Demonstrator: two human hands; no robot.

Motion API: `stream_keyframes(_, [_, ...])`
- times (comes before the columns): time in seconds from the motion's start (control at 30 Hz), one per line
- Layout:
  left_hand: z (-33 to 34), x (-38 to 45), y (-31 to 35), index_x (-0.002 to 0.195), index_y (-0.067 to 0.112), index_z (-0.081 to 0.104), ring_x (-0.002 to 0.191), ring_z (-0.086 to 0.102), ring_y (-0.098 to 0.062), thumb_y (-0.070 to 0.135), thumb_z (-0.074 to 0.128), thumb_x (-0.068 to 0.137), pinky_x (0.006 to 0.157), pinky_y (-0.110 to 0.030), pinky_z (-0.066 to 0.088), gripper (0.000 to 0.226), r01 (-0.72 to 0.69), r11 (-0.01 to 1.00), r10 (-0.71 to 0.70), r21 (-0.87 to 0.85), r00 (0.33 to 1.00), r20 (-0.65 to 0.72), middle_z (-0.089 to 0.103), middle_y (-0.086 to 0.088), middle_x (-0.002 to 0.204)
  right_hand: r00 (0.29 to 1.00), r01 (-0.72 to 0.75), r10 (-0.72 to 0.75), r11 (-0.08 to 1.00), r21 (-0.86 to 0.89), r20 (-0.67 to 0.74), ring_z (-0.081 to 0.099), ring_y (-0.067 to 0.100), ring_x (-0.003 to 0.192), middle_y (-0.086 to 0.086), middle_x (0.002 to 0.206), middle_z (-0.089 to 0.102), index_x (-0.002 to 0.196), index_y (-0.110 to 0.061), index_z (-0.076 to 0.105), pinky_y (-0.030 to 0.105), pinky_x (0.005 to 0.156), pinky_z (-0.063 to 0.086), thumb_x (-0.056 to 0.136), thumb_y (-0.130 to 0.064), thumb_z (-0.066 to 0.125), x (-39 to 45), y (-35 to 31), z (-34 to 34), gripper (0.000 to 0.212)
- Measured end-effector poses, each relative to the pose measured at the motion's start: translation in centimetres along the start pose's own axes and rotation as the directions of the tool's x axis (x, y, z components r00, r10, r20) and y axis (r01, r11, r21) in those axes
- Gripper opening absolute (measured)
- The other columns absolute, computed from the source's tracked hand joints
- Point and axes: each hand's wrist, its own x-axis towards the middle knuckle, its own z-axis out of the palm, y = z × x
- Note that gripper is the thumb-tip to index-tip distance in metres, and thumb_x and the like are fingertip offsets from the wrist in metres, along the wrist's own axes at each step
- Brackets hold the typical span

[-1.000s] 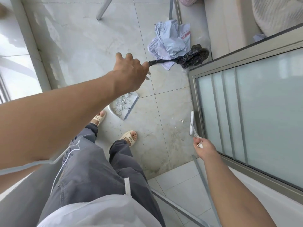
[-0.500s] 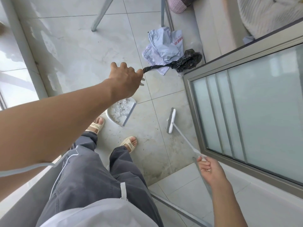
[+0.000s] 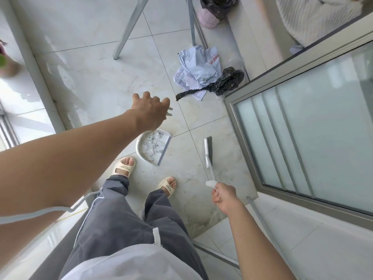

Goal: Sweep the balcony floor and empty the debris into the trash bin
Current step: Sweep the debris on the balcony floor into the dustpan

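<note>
Where a second ago my left hand (image 3: 150, 110) pinched the twisted tail of the black trash bag (image 3: 224, 81), it now hangs over the balcony floor (image 3: 96, 83) with fingers spread and holding nothing, and the bag lies slack on the tiles, its tail just beyond my fingertips. The frosted sliding door (image 3: 314, 126) walls off the right side, its frame corner close to the bag; the glass railing post (image 3: 34, 65) bounds the left. Between them the tiles run bare up to two metal legs (image 3: 129, 31). Crumpled grey mailers and papers (image 3: 198, 67) lie partly under the bag. The white dustpan (image 3: 154, 147), filled with pale scraps, sits just ahead of my left sandal (image 3: 124, 167), in the same spot as before. The broom (image 3: 208, 152) has swung nearer the door, its head on the floor beside the dustpan; my right hand (image 3: 223, 197) grips the handle's end with curled fingers. A pink-rimmed bin (image 3: 210, 17) lined in black stands beyond the far leg.
</note>
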Motion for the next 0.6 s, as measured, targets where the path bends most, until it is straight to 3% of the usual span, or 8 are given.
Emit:
stream_keyframes(0.1, [-0.7,0.2,0.1,0.125,0.013,0.039,0.114,0.043,-0.033,0.034,0.041,0.103,0.082,-0.041,0.031,0.030,-0.010,1.000,0.011,-0.027,0.999,0.043,0.054,-0.011,0.122,0.998,-0.040,0.040,0.999,-0.001,0.055,0.028,0.006,0.033,0.008,0.063,0.042,0.103,0.004,0.055,0.013,0.032,0.017,0.090,0.005,0.037,-1.5,0.8,-2.6,0.022])
stream_keyframes(0.2, [-1.0,0.4,-0.1,0.125,0.013,0.038,0.114,0.042,-0.034,0.033,0.042,0.103,0.085,-0.042,0.032,0.030,-0.019,0.999,0.022,-0.040,0.996,0.084,0.053,-0.012,0.123,0.991,-0.084,0.062,0.977,0.194,0.118,0.026,0.003,0.030,0.006,0.062,0.041,0.116,0.001,0.048,0.013,0.025,0.016,0.097,-0.001,0.038,-2.0,1.1,-8.1,0.021])
stream_keyframes(0.3, [-1.6,0.6,-0.3,0.126,0.013,0.038,0.116,0.042,-0.034,0.033,0.042,0.103,0.090,-0.045,0.034,0.031,-0.020,0.999,0.024,-0.035,0.994,0.105,0.052,-0.012,0.125,0.989,-0.093,0.046,0.936,0.341,0.141,0.026,0.002,0.031,0.005,0.063,0.041,0.115,-0.003,0.046,0.014,0.023,0.017,0.098,-0.004,0.038,-3.1,2.1,-12.2,0.019])
stream_keyframes(0.43, [-2.0,1.0,-1.5,0.124,0.013,0.037,0.117,0.040,-0.035,0.031,0.042,0.103,0.091,-0.047,0.034,0.028,-0.022,0.999,0.027,-0.036,0.989,0.146,0.052,-0.012,0.126,0.998,-0.033,0.018,0.964,0.263,0.061,0.028,0.005,0.032,0.009,0.064,0.042,0.100,-0.002,0.050,0.013,0.028,0.017,0.095,0.001,0.040,-3.9,4.6,-10.6,0.012])
stream_keyframes(0.6, [-2.2,1.2,-2.1,0.125,0.014,0.035,0.120,0.040,-0.036,0.029,0.043,0.103,0.094,-0.049,0.035,0.028,-0.014,0.999,0.021,-0.036,0.978,0.207,0.049,-0.012,0.130,0.999,-0.034,0.031,0.994,0.102,0.033,0.032,0.008,0.034,0.009,0.065,0.043,0.109,0.005,0.054,0.014,0.031,0.019,0.092,0.003,0.040,-3.7,5.5,-3.4,0.021])
